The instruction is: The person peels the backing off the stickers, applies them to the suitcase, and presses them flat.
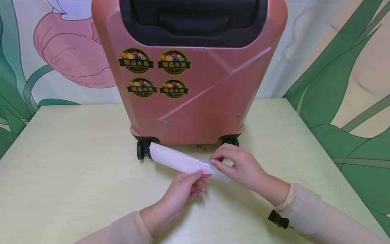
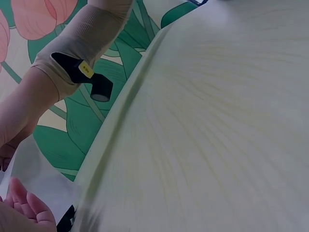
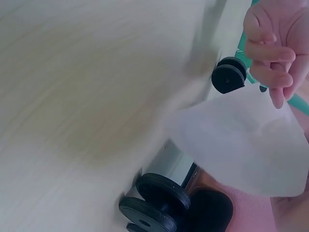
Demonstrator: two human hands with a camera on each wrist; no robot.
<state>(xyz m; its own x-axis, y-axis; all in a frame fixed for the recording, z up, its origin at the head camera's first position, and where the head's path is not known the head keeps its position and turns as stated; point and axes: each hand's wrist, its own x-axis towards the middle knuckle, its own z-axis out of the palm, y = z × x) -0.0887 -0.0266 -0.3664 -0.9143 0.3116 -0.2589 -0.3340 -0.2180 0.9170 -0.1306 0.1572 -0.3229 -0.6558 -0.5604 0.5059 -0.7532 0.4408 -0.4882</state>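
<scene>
A thin, glossy white sheet (image 1: 173, 159), curled along its length, is held in the air in front of a pink suitcase (image 1: 207, 101). Its right end looks translucent. My left hand (image 1: 182, 189) grips the sheet from below, thumb on top and fingers underneath. At the upper edge near the translucent end, my right hand (image 1: 243, 166) pinches with thumb and index finger. The right wrist view shows the pale sheet (image 3: 246, 140) hanging below the right hand (image 3: 270, 53). Four round fruit labels, among them one label (image 1: 136, 61), stick to the suitcase's left side.
The suitcase stands on a pale wooden table (image 1: 76, 152), its black wheels (image 1: 143, 149) close behind the sheet. A black recess (image 1: 195, 23) fills its upper part. Behind hangs a backdrop (image 1: 320, 67) printed with leaves and flowers. A black wrist camera (image 1: 278, 219) hangs from the right sleeve.
</scene>
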